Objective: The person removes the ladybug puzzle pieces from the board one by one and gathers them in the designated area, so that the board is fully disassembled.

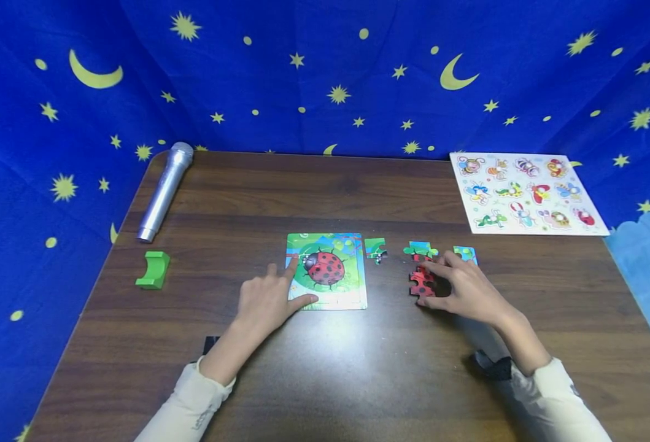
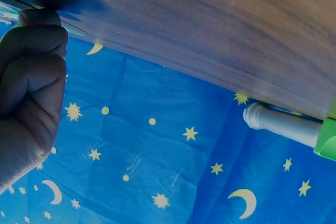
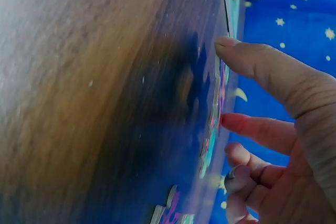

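A square ladybug puzzle board (image 1: 355, 293) lies on the table. My left hand (image 1: 266, 301) rests at its left side, index finger and thumb stretched onto the board; in the left wrist view its other fingers are folded. My right hand (image 1: 471, 291) pinches a red, black-spotted puzzle piece (image 1: 421, 285) between thumb and index finger, low over the table. A blue-green puzzle piece (image 1: 420, 247) lies against its far end. Between board and hand is a green corner piece (image 1: 375, 247). Another corner piece (image 1: 464, 253) is partly covered by the right hand's fingers.
A silver toy microphone (image 1: 164, 193) lies at the back left, with a green curved block (image 1: 153, 270) nearer me. A white insect board (image 1: 529, 196) sits at the back right corner. Blue star-patterned cloth (image 1: 325, 67) hangs behind the wooden table (image 1: 325, 374).
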### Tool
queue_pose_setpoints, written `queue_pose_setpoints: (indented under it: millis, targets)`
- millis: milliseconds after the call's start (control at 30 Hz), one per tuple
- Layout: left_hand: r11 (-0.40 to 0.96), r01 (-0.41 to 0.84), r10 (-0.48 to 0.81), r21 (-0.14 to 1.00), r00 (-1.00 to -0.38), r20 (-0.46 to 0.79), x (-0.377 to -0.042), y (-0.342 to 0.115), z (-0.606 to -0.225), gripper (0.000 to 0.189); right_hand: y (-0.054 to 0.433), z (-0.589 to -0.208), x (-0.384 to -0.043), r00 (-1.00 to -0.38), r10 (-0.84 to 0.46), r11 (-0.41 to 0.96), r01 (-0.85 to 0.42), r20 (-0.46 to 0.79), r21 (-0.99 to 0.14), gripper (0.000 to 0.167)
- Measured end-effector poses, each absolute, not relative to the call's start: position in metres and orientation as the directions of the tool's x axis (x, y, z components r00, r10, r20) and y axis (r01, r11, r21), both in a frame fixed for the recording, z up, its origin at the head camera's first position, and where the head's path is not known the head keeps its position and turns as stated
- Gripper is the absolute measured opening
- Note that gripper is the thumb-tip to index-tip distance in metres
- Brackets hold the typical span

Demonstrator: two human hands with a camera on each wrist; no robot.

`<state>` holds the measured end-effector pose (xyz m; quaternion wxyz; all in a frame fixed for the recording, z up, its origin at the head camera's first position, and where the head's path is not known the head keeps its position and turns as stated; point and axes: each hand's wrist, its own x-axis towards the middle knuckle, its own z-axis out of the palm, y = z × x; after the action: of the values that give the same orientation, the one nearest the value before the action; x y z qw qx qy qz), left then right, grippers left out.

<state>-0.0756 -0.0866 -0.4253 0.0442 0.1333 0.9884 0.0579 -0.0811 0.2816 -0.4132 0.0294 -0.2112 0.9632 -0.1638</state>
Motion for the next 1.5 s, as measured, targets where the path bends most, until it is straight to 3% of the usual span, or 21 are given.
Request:
queue_pose_setpoints:
  millis: [500,767,1033,1300,1500]
  targets:
    - [0.958,0.258,0.268,0.122,-0.961,-0.072,-0.074,-0.087,-0.425,0.092,0.286,-0.412,-0.083,-0.915,-0.399,0.869,-0.359,-0.053,-0.339,0.069]
    - [0.951,0.274,0.284,0.143,-0.957,-0.058,-0.077,-0.09,-0.422,0.097,0.278,-0.411,-0.083,-0.91,-0.415,0.842,-0.383,-0.001,-0.38,0.072]
    - [0.953,0.231,0.25,0.197,-0.965,-0.077,-0.076,-0.102,-0.419,0.108,0.234,-0.406,-0.084,-0.856,-0.514,0.773,-0.488,0.049,-0.405,0.062]
    - [0.952,0.24,0.262,0.191,-0.96,-0.102,-0.073,-0.111,-0.421,0.094,0.172,-0.402,-0.093,-0.807,-0.588,0.719,-0.547,0.043,-0.428,0.06]
    - [0.956,0.239,0.261,0.172,-0.958,-0.119,-0.072,-0.111,-0.42,0.091,0.122,-0.408,-0.102,-0.807,-0.581,0.721,-0.57,0.103,-0.394,0.055]
